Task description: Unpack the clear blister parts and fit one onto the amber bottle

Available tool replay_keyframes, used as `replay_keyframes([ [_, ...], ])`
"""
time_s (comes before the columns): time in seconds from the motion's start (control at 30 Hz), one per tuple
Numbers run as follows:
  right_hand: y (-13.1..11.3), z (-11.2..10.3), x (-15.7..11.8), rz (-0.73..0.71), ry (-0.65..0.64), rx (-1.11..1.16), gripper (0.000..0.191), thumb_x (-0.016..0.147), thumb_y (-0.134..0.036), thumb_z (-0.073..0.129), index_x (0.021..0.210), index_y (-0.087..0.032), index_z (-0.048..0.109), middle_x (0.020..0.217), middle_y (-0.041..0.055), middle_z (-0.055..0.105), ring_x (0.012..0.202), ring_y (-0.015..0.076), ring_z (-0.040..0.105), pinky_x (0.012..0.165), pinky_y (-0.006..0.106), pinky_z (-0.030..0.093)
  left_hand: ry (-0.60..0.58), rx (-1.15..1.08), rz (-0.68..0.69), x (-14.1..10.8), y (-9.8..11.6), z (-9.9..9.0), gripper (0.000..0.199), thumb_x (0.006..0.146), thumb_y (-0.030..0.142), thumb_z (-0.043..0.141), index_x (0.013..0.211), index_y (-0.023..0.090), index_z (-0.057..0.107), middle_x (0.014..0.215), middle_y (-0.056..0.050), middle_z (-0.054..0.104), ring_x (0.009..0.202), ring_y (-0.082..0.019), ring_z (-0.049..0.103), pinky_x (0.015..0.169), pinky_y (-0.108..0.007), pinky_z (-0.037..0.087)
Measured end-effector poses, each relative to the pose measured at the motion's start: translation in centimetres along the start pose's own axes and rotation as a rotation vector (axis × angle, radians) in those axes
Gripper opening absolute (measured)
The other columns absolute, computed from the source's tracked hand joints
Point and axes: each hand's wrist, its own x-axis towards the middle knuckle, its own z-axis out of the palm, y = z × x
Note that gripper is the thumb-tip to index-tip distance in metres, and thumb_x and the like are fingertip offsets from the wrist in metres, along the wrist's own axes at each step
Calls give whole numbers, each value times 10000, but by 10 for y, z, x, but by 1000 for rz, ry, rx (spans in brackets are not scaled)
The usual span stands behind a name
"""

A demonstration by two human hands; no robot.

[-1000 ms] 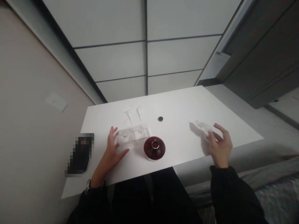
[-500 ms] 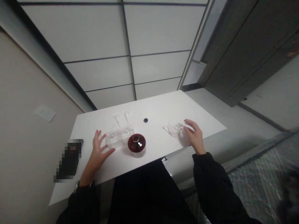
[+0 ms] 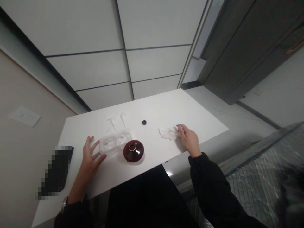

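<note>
My left hand [image 3: 91, 157] is at the left end of a clear plastic tray [image 3: 111, 146] with two compartments, its fingers spread and curved around that end. Whether the fingertips touch the plastic I cannot tell. Just right of the tray stands a squat jar [image 3: 133, 151] with a dark red, shiny domed top, a round opening in it and a pale lower part. On the right, my right hand [image 3: 190, 141] has its fingers closed on the right end of a crumpled white tissue [image 3: 167, 133], which lies on the table.
Behind the tray lie two white pump heads [image 3: 123, 117] with thin tubes. A small black cap [image 3: 144, 122] lies mid-table. At the left edge of the white table [image 3: 156, 107] is a dark flat object [image 3: 58, 169], partly blurred out. White panelled doors [image 3: 99, 68] stand behind.
My right hand has moved onto the tissue and its fingers have closed on it. The left hand stays beside the tray, fingers apart. The view has shifted slightly.
</note>
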Motion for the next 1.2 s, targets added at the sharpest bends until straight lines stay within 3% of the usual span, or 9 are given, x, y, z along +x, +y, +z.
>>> replay_keyframes([
  [0.1, -3, -4, 1, -47, 75, -50, 447, 1020, -609, 519, 1110, -249, 768, 1198, 148, 761, 1150, 351, 683, 1032, 515, 518, 6, -4, -13, 1, -4, 0, 1068, 837, 553, 795, 1684, 405, 161, 1771, -165, 218, 1578, -448, 400, 1102, -634, 566],
  [0.2, -6, -3, 8, -82, 22, 40, 426, 920, -642, 670, 1090, -267, 779, 1226, 131, 762, 1202, 359, 656, 1103, 541, 485, 1, -2, -25, 1, -6, 0, 1090, 825, 574, 796, 1688, 382, 159, 1771, -174, 219, 1578, -467, 390, 1106, -645, 563],
  [0.3, -10, 0, 18, -43, -54, 168, 437, 846, -687, 732, 909, -256, 766, 1031, 104, 807, 1020, 331, 719, 999, 518, 545, 5, 12, -36, 1, -4, 1, 1072, 833, 550, 791, 1689, 362, 175, 1767, -173, 237, 1573, -472, 395, 1116, -660, 556],
  [0.4, -12, -2, 27, 7, -29, 261, 500, 910, -730, 629, 855, -238, 701, 836, 63, 791, 799, 260, 740, 825, 434, 590, 4, 21, -50, 1, -1, 2, 1063, 820, 539, 796, 1683, 363, 199, 1759, -162, 262, 1560, -466, 422, 1119, -674, 551],
  [0.63, -14, -16, 43, 118, 72, 490, 553, 865, -786, 661, 955, -242, 612, 814, 48, 785, 628, 189, 719, 546, 287, 543, -14, 26, -60, 1, -2, 1, 1067, 822, 596, 791, 1679, 370, 199, 1768, -160, 229, 1564, -480, 408, 1128, -698, 531],
  [0.9, -21, -33, 59, 58, 240, 669, 468, 851, -723, 716, 987, -291, 597, 864, -1, 688, 730, 173, 681, 610, 289, 560, -30, 21, -32, 0, -7, 1, 1051, 835, 596, 792, 1685, 374, 214, 1756, -167, 271, 1553, -501, 413, 1144, -738, 493],
  [1.0, -24, -43, 59, 50, 200, 685, 437, 886, -694, 681, 1047, -293, 615, 930, 27, 693, 732, 180, 666, 590, 295, 533, -27, 24, -37, 0, -6, 1, 1021, 854, 569, 784, 1687, 378, 225, 1747, -162, 302, 1553, -488, 422, 1155, -732, 490],
  [1.2, -24, -51, 51, 75, 65, 680, 501, 974, -690, 504, 1254, -290, 622, 1240, 124, 715, 951, 269, 717, 755, 411, 594, -41, 42, -44, -1, -4, 1, 993, 873, 536, 778, 1687, 366, 235, 1752, -155, 309, 1553, -469, 433, 1173, -717, 487],
])
